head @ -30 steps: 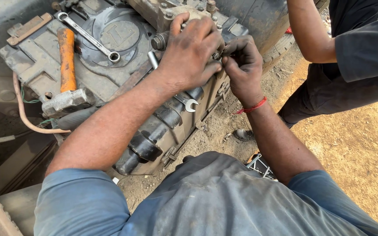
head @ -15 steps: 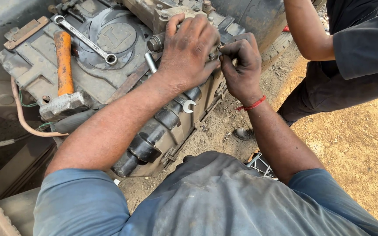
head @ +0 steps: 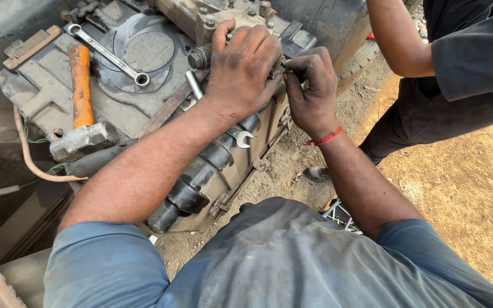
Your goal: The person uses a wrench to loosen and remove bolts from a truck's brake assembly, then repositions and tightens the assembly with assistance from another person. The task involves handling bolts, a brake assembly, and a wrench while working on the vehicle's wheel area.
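Observation:
My left hand [head: 243, 68] lies palm down on the top edge of a grimy metal gearbox housing [head: 144, 51], its fingers curled over the edge. My right hand [head: 312, 94], with a red thread at the wrist, pinches a small metal part [head: 281, 64] at the housing's side. Its fingertips touch my left thumb. The part is mostly hidden by the fingers. An open-end spanner [head: 242, 138] pokes out under my left forearm.
An orange-handled hammer [head: 78, 85] and a long ring spanner [head: 106, 54] lie on top of the housing. A dark ribbed shaft [head: 186, 194] runs along its near side. Another person [head: 463, 68] in dark clothes stands at the right on sandy ground [head: 475, 194].
Both hands stay at the same spot on the housing's edge. My right fingers have shifted slightly on the small part.

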